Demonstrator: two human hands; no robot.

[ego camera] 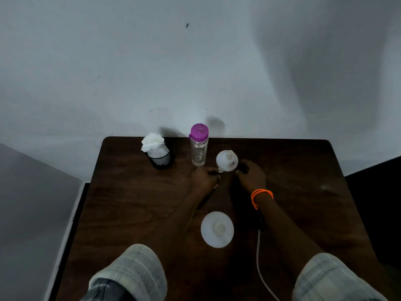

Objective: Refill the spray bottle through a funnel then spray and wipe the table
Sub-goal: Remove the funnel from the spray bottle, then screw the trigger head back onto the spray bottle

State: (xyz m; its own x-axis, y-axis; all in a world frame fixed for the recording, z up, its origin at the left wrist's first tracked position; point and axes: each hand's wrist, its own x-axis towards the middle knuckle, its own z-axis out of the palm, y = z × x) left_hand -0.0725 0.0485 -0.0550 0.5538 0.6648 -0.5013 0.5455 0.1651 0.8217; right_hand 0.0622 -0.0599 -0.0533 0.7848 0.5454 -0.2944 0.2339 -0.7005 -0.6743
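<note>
A single wide-angle camera sat on the person's head, looking forward and steeply down over the dark wooden surface [134, 192] toward the pale wall [152, 61] behind it. Both forearms reached away from the lens, sleeves nearest at the bottom edge, with straight lines bowed near the borders.

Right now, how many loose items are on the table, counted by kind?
Funnels: 2, far and near
Clear bottle with purple lid: 1
Mesh cup of tissue: 1
White cable: 1
Total: 5
</note>
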